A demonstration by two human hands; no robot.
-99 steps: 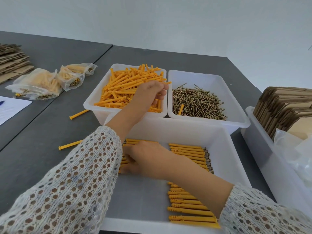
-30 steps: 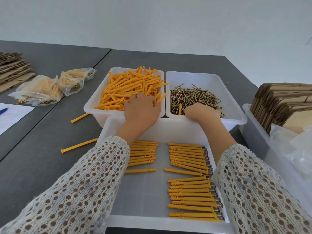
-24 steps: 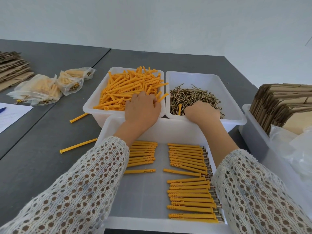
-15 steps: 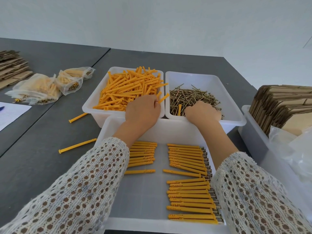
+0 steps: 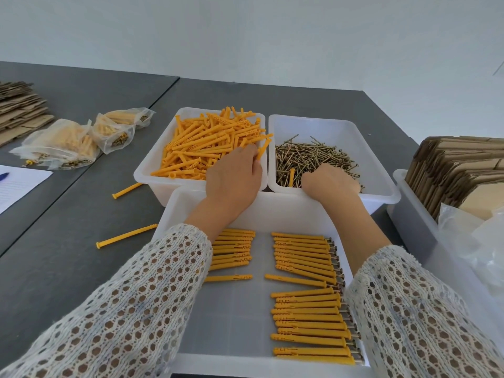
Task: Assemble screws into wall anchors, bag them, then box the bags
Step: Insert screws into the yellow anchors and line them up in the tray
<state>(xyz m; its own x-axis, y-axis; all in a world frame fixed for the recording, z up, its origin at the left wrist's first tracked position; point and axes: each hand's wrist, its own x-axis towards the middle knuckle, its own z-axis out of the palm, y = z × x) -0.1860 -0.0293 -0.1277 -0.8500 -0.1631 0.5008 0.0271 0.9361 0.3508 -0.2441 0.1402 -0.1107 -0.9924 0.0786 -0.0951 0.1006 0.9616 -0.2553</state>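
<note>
A white bin (image 5: 148, 174) holds a heap of loose orange wall anchors (image 5: 207, 140). Beside it, a second white bin (image 5: 381, 190) holds brass screws (image 5: 313, 156). My left hand (image 5: 234, 178) lies on the anchor heap with its fingers bent into it, the tips hidden. My right hand (image 5: 331, 181) is curled knuckles-up in the screw pile, fingers closed down among the screws. In front, a white tray (image 5: 237, 323) carries rows of assembled anchors (image 5: 308, 317) on the right and a shorter row (image 5: 234, 249) under my left sleeve.
Two loose anchors (image 5: 126, 237) lie on the grey table left of the tray. Filled plastic bags (image 5: 62, 143) sit further left, with flat cardboard (image 5: 19, 110) and a paper sheet (image 5: 19, 184). On the right, a bin (image 5: 409, 214) holds folded boxes (image 5: 458, 170) and empty bags (image 5: 485, 241).
Earlier my right hand was in the tray setting down an anchor; it is now in the screw bin. Over the last second both hands curled their fingers deeper into their piles.
</note>
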